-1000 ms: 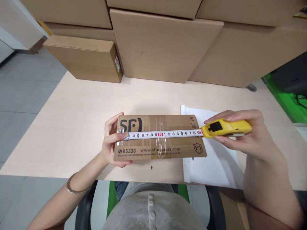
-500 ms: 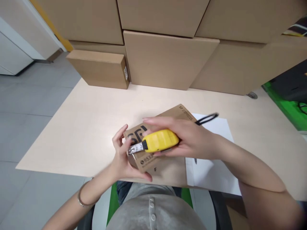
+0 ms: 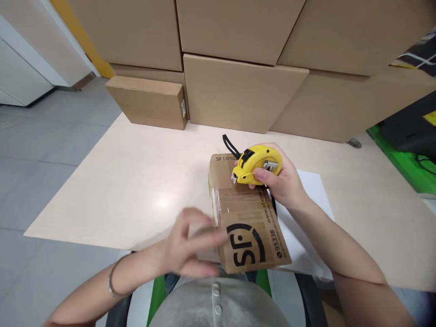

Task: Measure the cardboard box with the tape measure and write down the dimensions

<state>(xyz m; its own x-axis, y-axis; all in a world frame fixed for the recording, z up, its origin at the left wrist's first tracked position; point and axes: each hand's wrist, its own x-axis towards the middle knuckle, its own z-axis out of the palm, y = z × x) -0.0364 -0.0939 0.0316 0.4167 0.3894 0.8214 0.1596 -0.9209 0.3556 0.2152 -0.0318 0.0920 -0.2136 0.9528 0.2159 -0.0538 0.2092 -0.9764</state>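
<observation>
A yellow tape measure (image 3: 256, 163) with a black wrist loop (image 3: 231, 146) is gripped in my right hand (image 3: 288, 181), thumb on its side. Only the metal hook shows at its mouth. It is over the far part of a brown cardboard parcel (image 3: 245, 206) marked SF, whose clear tape shines in the middle. Whether my right fingers also touch the parcel is hidden. Beside the parcel's near left edge, my left hand (image 3: 190, 243) is smeared by motion, its fingers apart and holding nothing; contact with the parcel cannot be made out.
White paper (image 3: 311, 190) lies on the pale table (image 3: 112, 190) to the right, partly under my right forearm. A flat cardboard box (image 3: 151, 102) stands at the back left. Large stacked cartons (image 3: 238, 95) wall off the far edge.
The parcel has turned, so its SF end now faces me. My left hand has released its corner. My right hand has turned the tape measure and moved it away from me; its short blade has drawn in.
</observation>
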